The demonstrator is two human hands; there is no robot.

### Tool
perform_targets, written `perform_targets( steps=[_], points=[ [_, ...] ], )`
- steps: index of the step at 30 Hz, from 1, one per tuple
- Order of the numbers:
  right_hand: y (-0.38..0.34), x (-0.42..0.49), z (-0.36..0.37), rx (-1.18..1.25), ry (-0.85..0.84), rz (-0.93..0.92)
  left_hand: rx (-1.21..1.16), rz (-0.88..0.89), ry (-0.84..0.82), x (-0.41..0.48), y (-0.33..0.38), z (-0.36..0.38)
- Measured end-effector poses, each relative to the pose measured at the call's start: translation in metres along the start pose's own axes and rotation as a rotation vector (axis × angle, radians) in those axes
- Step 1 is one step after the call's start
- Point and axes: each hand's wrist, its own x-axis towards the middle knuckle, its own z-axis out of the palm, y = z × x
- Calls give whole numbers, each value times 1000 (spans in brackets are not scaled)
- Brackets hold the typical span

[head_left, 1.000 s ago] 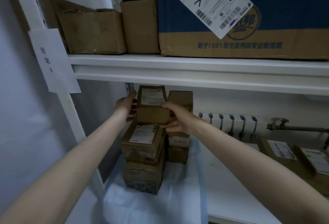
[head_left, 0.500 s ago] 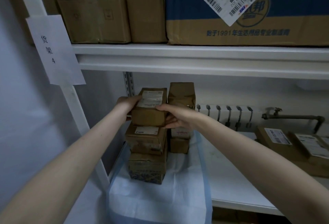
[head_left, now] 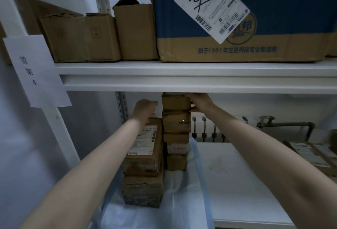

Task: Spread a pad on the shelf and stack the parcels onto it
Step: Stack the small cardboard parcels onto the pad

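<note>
The right hand (head_left: 200, 102) has its fingers clamped on the top parcel (head_left: 176, 102) of the rear stack (head_left: 176, 125) on the pad (head_left: 182, 194). The left hand (head_left: 144, 109) is beside it, and its finger state cannot be told.

Post sign (head_left: 36, 70) "货架 4", big carton (head_left: 295, 28) "1991"

Right hand (head_left: 200, 103) grips top parcel (head_left: 176, 102) of rear stack (head_left: 176, 137), just under upper shelf (head_left: 182, 75). Left hand (head_left: 145, 109) just beside it, above front stack (head_left: 145, 165). Both stacks on pad (head_left: 182, 201).
</note>
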Motion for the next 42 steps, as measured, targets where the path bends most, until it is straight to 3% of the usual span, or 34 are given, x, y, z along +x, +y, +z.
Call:
perform_targets(
  steps=[8,11,18,21,25,33,37,42],
  points=[
    [16,4,-2,-522,123,-202,67,186,-11,8,-9,14],
    [22,4,-2,-489,115,-206,86,230,24,6,-8,21],
    [47,-3,-23,-334,216,-205,190,331,-188,-20,4,71],
    [75,-5,-52,-410,235,-157,182,319,-278,-30,3,104],
    [115,-11,-105,-685,244,-49,200,279,-358,-33,-2,152],
    [201,-19,-238,-961,319,174,230,98,-473,-30,-13,273],
    [224,-16,-297,-1043,376,374,250,15,-501,-32,-18,330],
    [255,-16,-352,-1076,376,486,300,-67,-513,-38,-25,387]
  ],
)
